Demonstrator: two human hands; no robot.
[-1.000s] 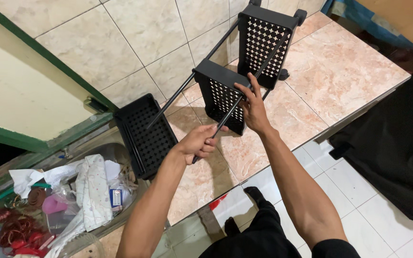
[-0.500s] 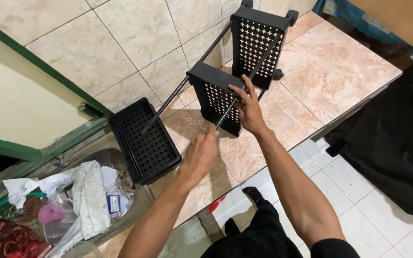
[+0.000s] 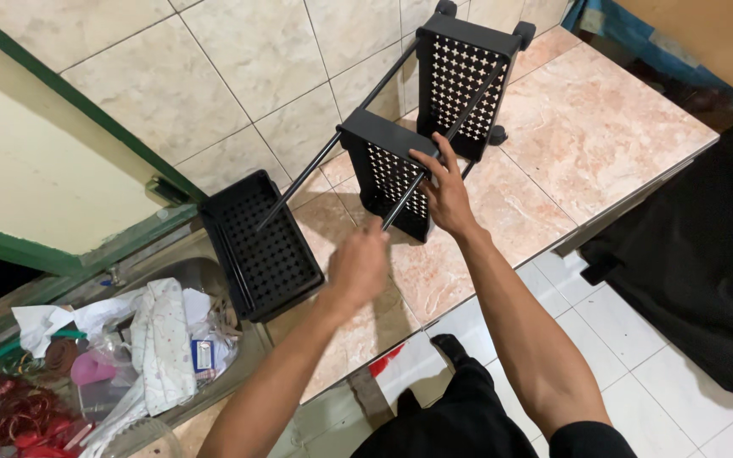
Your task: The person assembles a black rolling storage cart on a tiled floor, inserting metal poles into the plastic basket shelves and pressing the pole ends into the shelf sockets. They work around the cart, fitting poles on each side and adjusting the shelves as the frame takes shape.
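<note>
A black plastic shelf rack lies on its side on the marble counter (image 3: 587, 127). Its middle perforated tray (image 3: 388, 174) and wheeled end tray (image 3: 464, 85) are joined by thin black rods (image 3: 316, 174). A third loose black tray (image 3: 265, 246) sits at the counter's left, beside the sink. My right hand (image 3: 444, 191) grips the middle tray's front edge and a rod there. My left hand (image 3: 358, 265) hovers just below that rod's free end, fingers curled, blurred, holding nothing I can make out.
A metal sink (image 3: 129, 339) at the left is filled with plastic bags, paper and red rings. A tiled wall (image 3: 239, 68) backs the counter, with a green-framed opening beside it. A black cloth (image 3: 697, 254) lies on the white tiled floor at the right.
My left hand has let go of the rod it gripped and drawn back toward me. My right hand stays on the middle tray. The view has shifted slightly.
</note>
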